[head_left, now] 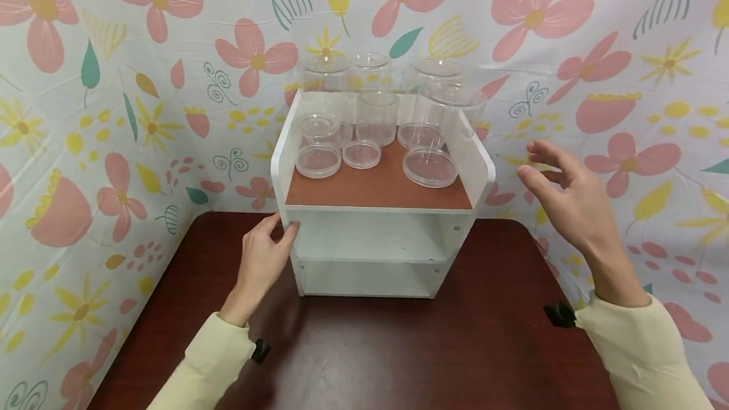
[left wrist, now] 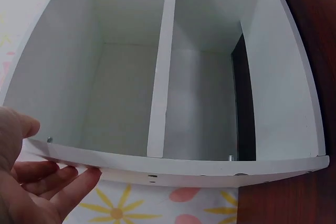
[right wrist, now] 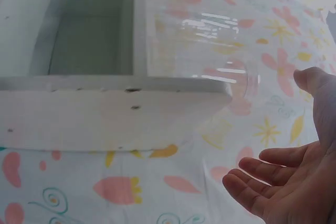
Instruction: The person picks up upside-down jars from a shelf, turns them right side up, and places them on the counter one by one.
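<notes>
A small white shelf unit (head_left: 376,236) with a brown top board stands on the dark table. My left hand (head_left: 264,261) grips the edge of its left side panel, thumb at the front and fingers along the outer face; the left wrist view shows this hand (left wrist: 42,182) on the panel (left wrist: 173,166). Off to the right, my right hand (head_left: 572,201) hangs in the air, apart from the shelf, holding nothing. Its fingers are relaxed and spread from the thumb in the right wrist view. Several clear jars stand on top, among them a wide one (head_left: 429,167) at front right and another (head_left: 317,161) at front left.
Two open compartments lie below the top board, divided by a white board (left wrist: 161,77). The dark red table (head_left: 364,359) extends in front and to both sides. A flower-patterned cloth (head_left: 171,81) hangs behind and around the table.
</notes>
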`<state>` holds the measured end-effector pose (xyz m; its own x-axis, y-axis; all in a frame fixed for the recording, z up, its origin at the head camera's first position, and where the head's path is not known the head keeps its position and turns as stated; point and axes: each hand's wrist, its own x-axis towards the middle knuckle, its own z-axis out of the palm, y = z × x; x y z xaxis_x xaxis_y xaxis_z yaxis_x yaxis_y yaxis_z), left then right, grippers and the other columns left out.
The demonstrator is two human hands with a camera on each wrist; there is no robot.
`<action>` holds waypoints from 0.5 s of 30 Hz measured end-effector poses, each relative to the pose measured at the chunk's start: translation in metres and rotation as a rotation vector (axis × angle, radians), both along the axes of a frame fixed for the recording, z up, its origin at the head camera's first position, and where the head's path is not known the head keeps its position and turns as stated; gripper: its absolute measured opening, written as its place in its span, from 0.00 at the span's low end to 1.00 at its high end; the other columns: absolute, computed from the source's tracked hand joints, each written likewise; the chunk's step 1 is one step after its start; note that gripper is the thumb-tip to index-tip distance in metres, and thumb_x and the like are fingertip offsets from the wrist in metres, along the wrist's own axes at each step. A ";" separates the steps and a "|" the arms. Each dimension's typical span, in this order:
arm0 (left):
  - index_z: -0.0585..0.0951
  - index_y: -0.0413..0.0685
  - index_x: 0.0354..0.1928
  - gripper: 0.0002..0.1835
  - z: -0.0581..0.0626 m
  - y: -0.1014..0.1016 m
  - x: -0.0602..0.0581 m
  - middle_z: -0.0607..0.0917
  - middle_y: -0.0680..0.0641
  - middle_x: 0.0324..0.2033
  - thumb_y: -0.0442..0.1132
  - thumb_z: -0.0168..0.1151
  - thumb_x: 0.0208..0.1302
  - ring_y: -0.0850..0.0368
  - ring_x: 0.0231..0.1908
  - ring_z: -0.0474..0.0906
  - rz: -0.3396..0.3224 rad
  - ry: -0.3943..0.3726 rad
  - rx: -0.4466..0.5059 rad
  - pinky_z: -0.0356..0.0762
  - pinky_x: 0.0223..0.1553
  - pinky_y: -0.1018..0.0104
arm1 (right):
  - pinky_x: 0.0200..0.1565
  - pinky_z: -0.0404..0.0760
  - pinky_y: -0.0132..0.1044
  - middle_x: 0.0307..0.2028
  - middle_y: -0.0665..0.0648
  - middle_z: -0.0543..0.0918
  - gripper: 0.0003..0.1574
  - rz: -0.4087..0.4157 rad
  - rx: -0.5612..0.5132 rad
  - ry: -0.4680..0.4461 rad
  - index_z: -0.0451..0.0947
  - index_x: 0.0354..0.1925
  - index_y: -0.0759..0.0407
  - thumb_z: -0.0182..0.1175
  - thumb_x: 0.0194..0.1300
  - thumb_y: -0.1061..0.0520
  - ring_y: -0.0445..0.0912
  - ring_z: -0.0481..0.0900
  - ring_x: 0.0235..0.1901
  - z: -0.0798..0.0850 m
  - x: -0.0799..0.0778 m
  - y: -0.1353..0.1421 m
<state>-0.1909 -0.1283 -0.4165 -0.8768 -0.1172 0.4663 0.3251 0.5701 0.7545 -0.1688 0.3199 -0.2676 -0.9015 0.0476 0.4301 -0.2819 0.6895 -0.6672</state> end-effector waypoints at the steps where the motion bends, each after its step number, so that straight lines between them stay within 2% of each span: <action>1: 0.85 0.42 0.58 0.18 0.000 0.001 -0.001 0.88 0.42 0.47 0.43 0.66 0.72 0.46 0.46 0.85 0.012 0.009 -0.011 0.83 0.43 0.48 | 0.43 0.71 0.22 0.68 0.53 0.76 0.35 -0.011 0.011 -0.006 0.68 0.76 0.44 0.60 0.75 0.43 0.35 0.77 0.53 0.003 -0.002 -0.002; 4: 0.86 0.41 0.57 0.18 -0.001 0.004 -0.003 0.88 0.41 0.47 0.42 0.66 0.72 0.44 0.50 0.84 0.034 0.030 -0.021 0.81 0.48 0.45 | 0.43 0.72 0.24 0.67 0.53 0.76 0.37 -0.011 0.014 -0.024 0.68 0.76 0.43 0.61 0.74 0.40 0.49 0.80 0.57 0.011 -0.009 -0.009; 6: 0.86 0.41 0.56 0.17 -0.001 0.005 -0.003 0.89 0.41 0.47 0.42 0.67 0.71 0.43 0.49 0.85 0.043 0.037 -0.021 0.81 0.48 0.45 | 0.43 0.72 0.25 0.68 0.53 0.76 0.38 0.006 0.000 -0.047 0.67 0.76 0.43 0.61 0.73 0.39 0.57 0.79 0.60 0.015 -0.013 -0.012; 11: 0.88 0.39 0.53 0.16 -0.004 0.004 -0.006 0.89 0.40 0.45 0.41 0.68 0.70 0.44 0.46 0.86 0.061 0.054 -0.029 0.81 0.44 0.47 | 0.45 0.73 0.27 0.68 0.56 0.76 0.41 0.024 -0.003 -0.079 0.66 0.77 0.44 0.62 0.72 0.37 0.60 0.77 0.62 0.023 -0.027 -0.022; 15: 0.88 0.39 0.50 0.14 -0.004 0.003 -0.007 0.90 0.40 0.44 0.40 0.69 0.69 0.45 0.42 0.86 0.070 0.057 -0.025 0.81 0.41 0.49 | 0.55 0.76 0.41 0.68 0.58 0.76 0.45 0.026 0.002 -0.102 0.66 0.77 0.46 0.62 0.70 0.33 0.59 0.77 0.63 0.030 -0.038 -0.032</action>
